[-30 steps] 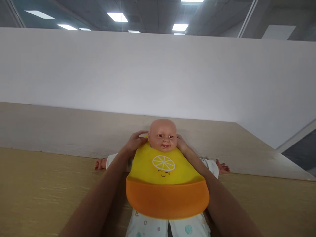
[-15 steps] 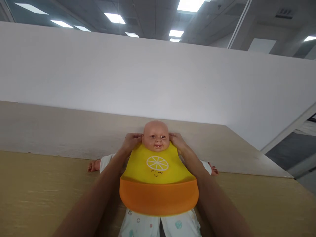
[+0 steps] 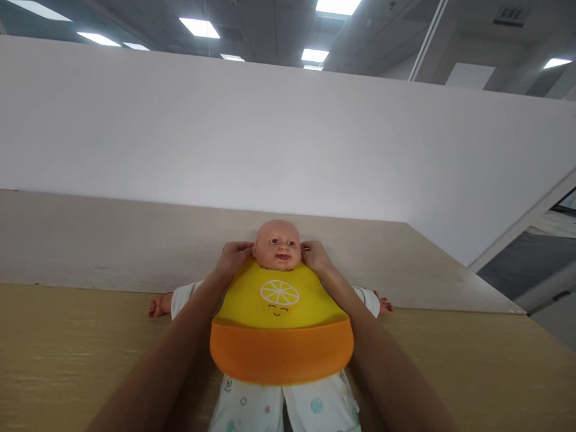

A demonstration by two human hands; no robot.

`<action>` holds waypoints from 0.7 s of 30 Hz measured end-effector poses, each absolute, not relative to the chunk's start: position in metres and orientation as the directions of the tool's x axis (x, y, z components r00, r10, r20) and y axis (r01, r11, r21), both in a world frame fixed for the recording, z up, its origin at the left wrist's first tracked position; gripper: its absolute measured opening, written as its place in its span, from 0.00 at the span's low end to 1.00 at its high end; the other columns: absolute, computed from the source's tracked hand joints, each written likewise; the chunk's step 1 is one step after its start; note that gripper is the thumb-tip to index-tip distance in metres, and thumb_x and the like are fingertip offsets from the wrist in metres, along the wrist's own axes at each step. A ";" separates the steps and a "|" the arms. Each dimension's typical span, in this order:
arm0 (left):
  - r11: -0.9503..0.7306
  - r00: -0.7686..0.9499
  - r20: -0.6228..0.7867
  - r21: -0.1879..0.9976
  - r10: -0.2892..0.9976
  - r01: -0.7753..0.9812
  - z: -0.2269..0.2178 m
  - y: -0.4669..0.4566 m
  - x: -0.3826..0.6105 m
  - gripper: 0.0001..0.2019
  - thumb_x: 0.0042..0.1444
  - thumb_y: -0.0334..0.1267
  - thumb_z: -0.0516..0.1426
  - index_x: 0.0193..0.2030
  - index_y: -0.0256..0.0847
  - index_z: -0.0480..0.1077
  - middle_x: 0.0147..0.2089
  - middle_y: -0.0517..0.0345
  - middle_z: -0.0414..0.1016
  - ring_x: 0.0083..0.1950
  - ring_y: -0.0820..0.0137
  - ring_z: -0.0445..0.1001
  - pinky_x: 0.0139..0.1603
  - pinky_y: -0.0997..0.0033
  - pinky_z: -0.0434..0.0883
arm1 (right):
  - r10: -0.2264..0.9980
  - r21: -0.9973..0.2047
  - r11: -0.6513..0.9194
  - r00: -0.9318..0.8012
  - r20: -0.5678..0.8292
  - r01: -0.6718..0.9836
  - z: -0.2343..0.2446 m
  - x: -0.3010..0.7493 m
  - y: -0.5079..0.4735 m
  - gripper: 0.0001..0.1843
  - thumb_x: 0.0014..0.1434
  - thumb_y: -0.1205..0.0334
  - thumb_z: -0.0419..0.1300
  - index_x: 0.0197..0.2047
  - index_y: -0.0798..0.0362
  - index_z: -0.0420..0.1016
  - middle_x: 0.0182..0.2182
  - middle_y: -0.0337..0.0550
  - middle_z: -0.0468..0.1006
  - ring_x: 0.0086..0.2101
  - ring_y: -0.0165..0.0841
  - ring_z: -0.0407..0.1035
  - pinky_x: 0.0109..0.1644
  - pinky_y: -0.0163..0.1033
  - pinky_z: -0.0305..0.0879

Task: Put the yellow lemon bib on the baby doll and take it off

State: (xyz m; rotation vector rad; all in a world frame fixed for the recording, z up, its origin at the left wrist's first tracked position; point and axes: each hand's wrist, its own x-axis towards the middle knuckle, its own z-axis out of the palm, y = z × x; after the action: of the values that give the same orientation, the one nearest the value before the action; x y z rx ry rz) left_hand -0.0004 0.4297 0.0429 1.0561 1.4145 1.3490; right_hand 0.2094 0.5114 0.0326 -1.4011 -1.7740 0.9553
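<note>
A bald baby doll (image 3: 278,237) lies on its back, face up, arms spread, in white clothes with a pattern on the trousers. Over its chest is a yellow bib (image 3: 247,300) with a citrus slice and a smiling face printed on it, and an orange catch pocket (image 3: 281,354) along the bottom. My left hand (image 3: 234,258) is closed at the left side of the doll's neck, and my right hand (image 3: 316,257) is closed at the other side. Both grip the bib's neck straps; the fingertips and strap ends are hidden behind the head.
Under the doll is a wooden surface (image 3: 81,354), with a paler board strip (image 3: 90,240) behind it. A white partition (image 3: 288,138) rises beyond the doll's head. Glass and ceiling lights show above it.
The view has shifted slightly, and the doll's head has tilted a little. Both hands stay beside the neck, with the right fingers moved slightly along the strap area.
</note>
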 end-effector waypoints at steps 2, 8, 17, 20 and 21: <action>0.035 -0.266 -0.021 0.998 0.964 0.048 0.039 0.431 -0.001 0.15 0.36 0.42 0.61 0.31 0.36 0.78 0.25 0.58 0.77 0.27 0.69 0.71 0.29 0.71 0.67 | 0.981 -0.824 0.165 -0.180 0.078 0.543 0.030 0.209 0.513 0.11 0.38 0.70 0.51 0.23 0.58 0.76 0.19 0.40 0.73 0.26 0.31 0.68 0.27 0.31 0.55; 0.030 -0.317 0.062 0.961 0.946 0.276 0.032 0.435 -0.004 0.12 0.40 0.40 0.57 0.29 0.37 0.79 0.29 0.58 0.79 0.34 0.66 0.72 0.32 0.74 0.66 | 0.980 -0.787 0.179 -0.178 0.090 0.590 0.022 0.205 0.516 0.11 0.41 0.71 0.53 0.23 0.57 0.77 0.23 0.43 0.77 0.29 0.32 0.69 0.30 0.31 0.57; 0.010 -0.279 0.099 0.931 0.955 0.366 0.035 0.435 0.001 0.13 0.42 0.38 0.55 0.31 0.39 0.80 0.25 0.61 0.77 0.31 0.67 0.71 0.30 0.75 0.63 | 0.982 -0.860 0.092 -0.187 -0.004 0.503 0.015 0.211 0.519 0.08 0.40 0.65 0.53 0.19 0.57 0.72 0.16 0.37 0.69 0.24 0.29 0.64 0.26 0.31 0.51; 0.021 -0.235 0.068 0.934 0.969 0.356 0.034 0.437 0.000 0.13 0.42 0.38 0.55 0.29 0.38 0.80 0.25 0.60 0.77 0.30 0.67 0.71 0.29 0.74 0.63 | 0.983 -0.849 0.100 -0.181 0.005 0.519 0.016 0.212 0.518 0.07 0.40 0.65 0.54 0.18 0.56 0.71 0.16 0.36 0.68 0.23 0.28 0.63 0.26 0.31 0.50; 0.024 -0.227 0.063 0.932 0.972 0.362 0.033 0.438 -0.001 0.13 0.41 0.38 0.55 0.29 0.38 0.80 0.25 0.60 0.77 0.30 0.67 0.71 0.29 0.74 0.63 | 0.984 -0.841 0.108 -0.180 0.013 0.530 0.016 0.212 0.518 0.07 0.40 0.65 0.54 0.17 0.56 0.71 0.16 0.36 0.68 0.24 0.29 0.63 0.26 0.32 0.50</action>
State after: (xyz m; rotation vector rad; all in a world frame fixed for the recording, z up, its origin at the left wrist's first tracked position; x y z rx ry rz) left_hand -0.0006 0.4382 0.0329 1.3748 1.6575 1.2017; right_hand 0.2121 0.5183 0.0158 -1.4774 -1.7849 0.9621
